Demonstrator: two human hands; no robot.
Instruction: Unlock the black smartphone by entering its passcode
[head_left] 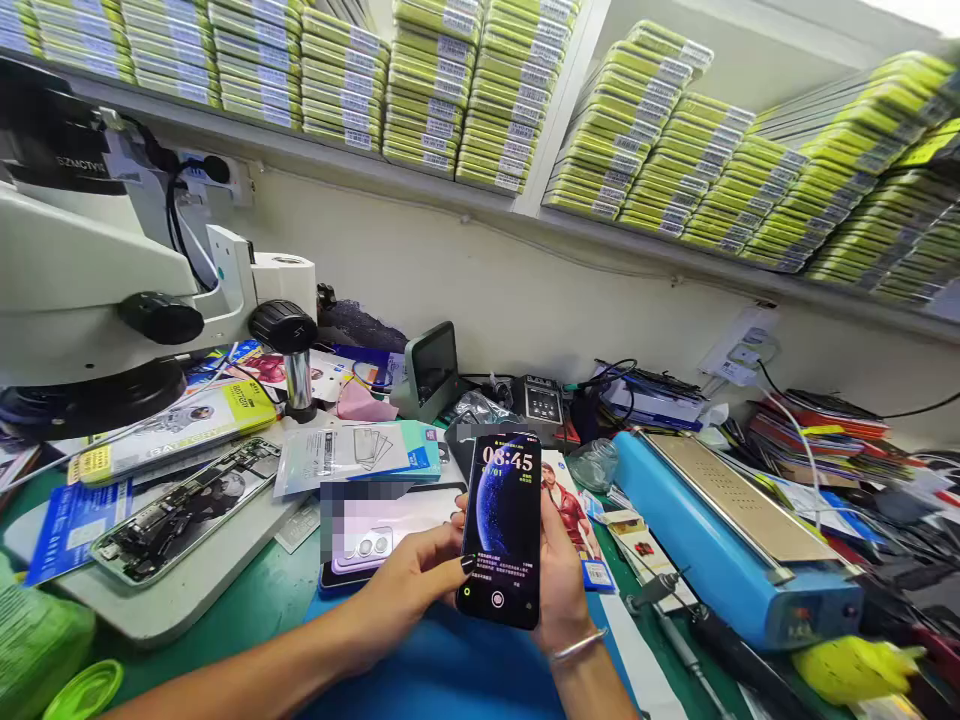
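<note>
A lit smartphone (pixel 501 530) is held upright over the blue mat (pixel 435 670), its lock screen reading 08:45. My left hand (pixel 424 580) closes on the phone's left edge, the thumb with dark nail polish lying at the lower left of the screen. Around the right edge and behind it curls my right hand (pixel 561 575), with a bracelet on the wrist; its fingers are mostly hidden. Just behind the left hand lies a lilac phone (pixel 375 530) with round camera lenses, part of it blurred out.
An opened phone (pixel 195 510) with bare circuitry lies on the microscope base (pixel 172 615) at left. The microscope (pixel 82 270) overhangs that side. A blue heating-plate machine (pixel 720 540), a screwdriver (pixel 690 650) and a yellow bottle (pixel 855 668) stand or lie at right. Stacked boxes (pixel 517 100) fill the shelf.
</note>
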